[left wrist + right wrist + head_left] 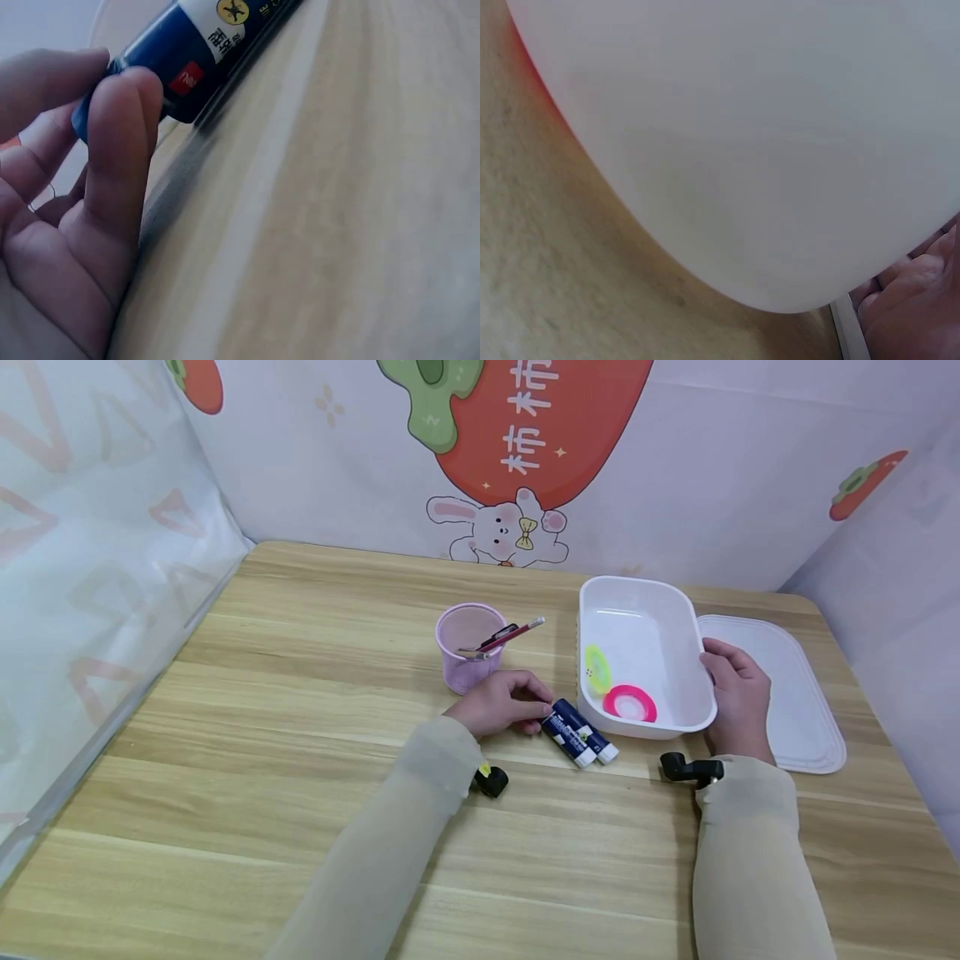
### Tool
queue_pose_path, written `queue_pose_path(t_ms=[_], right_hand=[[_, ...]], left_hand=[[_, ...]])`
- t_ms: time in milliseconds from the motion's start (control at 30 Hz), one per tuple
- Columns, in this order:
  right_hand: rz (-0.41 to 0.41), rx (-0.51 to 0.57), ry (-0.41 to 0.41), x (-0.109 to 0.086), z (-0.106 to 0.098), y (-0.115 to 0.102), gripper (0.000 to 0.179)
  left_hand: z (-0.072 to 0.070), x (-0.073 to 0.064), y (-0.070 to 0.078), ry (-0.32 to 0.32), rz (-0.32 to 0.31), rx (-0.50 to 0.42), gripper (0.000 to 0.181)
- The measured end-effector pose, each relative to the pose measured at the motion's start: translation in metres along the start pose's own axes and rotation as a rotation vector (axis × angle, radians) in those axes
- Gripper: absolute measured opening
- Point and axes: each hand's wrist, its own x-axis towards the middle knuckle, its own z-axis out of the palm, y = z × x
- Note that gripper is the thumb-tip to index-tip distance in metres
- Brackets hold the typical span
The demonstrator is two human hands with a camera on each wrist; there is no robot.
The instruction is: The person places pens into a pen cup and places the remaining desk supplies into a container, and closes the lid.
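My left hand (501,702) pinches the near-left one of two dark blue glue sticks (567,737) by its blue end, between thumb and finger. The left wrist view shows that glue stick (176,56) tilted close over the wood. Beside it lies the other glue stick (588,733), its white end pointing toward me. My right hand (738,697) grips the right wall of a white plastic box (637,639), thumb at the rim. Inside the box are a yellow-green ring (597,669) and a pink tape-like ring (630,703). The box wall (750,165) fills most of the right wrist view.
A pink mesh cup (468,672) holding a pencil (513,635) and other pens stands behind my left hand. A flat white lid (798,710) lies right of the box, partly behind my right hand. Printed cloth (315,468) hangs behind the wooden table (247,735).
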Motion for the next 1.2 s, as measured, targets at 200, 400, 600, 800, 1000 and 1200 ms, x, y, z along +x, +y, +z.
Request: queue_pose_path(t_ms=[200,400,600,800,1000,1200], right_hand=[[0.005,0.014,0.008,0.001,0.001,0.001,0.037],[0.005,0.013,0.000,0.001,0.001,0.002,0.038],[0.000,0.020,0.005,0.001,0.000,0.002,0.037],[0.003,0.017,0.006,0.002,-0.001,0.002,0.037],[0.001,0.015,0.010,0.001,0.000,0.001,0.037],[-0.003,0.025,0.004,0.001,0.000,0.001,0.037]], left_hand=[[-0.004,-0.003,-0.001,-0.061,0.027,-0.110,0.022],[-0.003,-0.005,0.003,-0.069,0.050,-0.192,0.017],[-0.002,-0.005,0.006,-0.047,0.077,-0.233,0.012],[0.003,-0.006,0.010,0.010,0.122,-0.287,0.019],[0.009,-0.007,0.014,0.012,0.132,-0.396,0.026],[0.012,-0.007,0.017,0.007,0.142,-0.457,0.032]])
